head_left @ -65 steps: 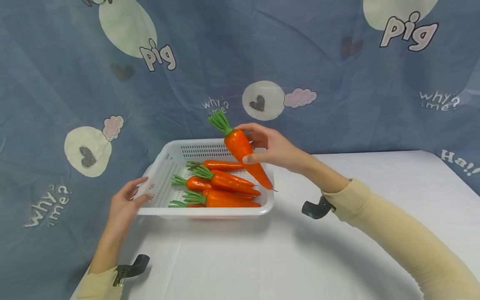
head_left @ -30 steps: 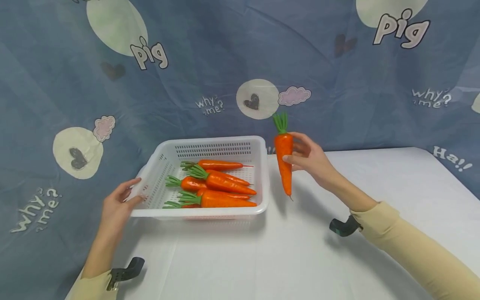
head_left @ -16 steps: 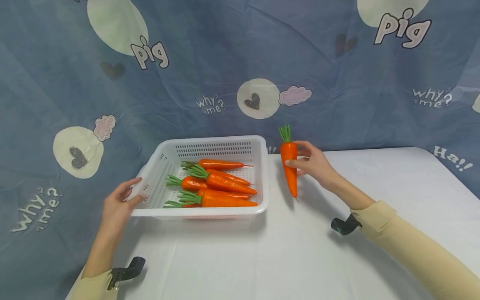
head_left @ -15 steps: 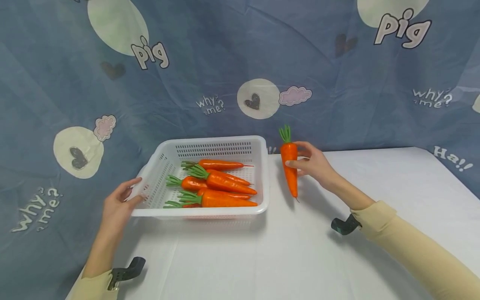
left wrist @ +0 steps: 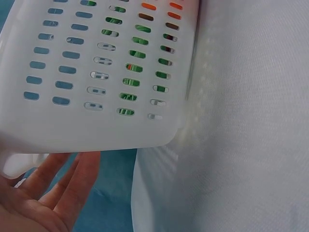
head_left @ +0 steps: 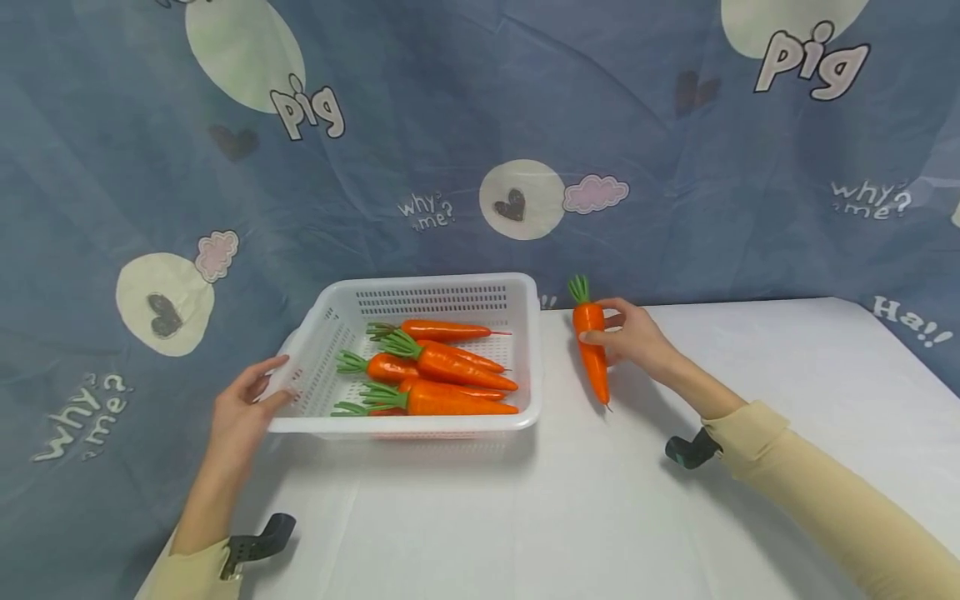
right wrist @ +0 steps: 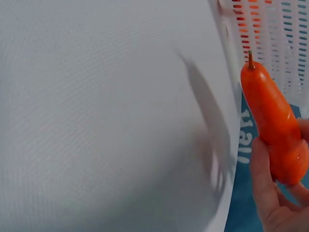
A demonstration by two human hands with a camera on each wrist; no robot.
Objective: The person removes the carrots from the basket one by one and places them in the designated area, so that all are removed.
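- Carrot (head_left: 595, 358): glossy orange, green-leaved, pinched in my half-closed right hand (head_left: 634, 337)
- My left hand (head_left: 242, 408) grips the basket rim (head_left: 405, 424)
- White table (head_left: 720, 358) reaches rightward to its edge

Concealed and cropped parts

Held carrot (head_left: 594, 357): body partly covered by the right hand (head_left: 634, 338); leafy top hidden in the right wrist view.
Right hand: some fingers partly behind the carrot; cropped right and below in its wrist view.
Left hand (head_left: 243, 410): fingertips masked by the basket (head_left: 431, 425) in its wrist view.
Basket: cropped by both wrist views.
Piled carrots (head_left: 459, 367): lower ones overlapped, count uncertain.
Sleeves (head_left: 832, 496): cut by the head view's edges.
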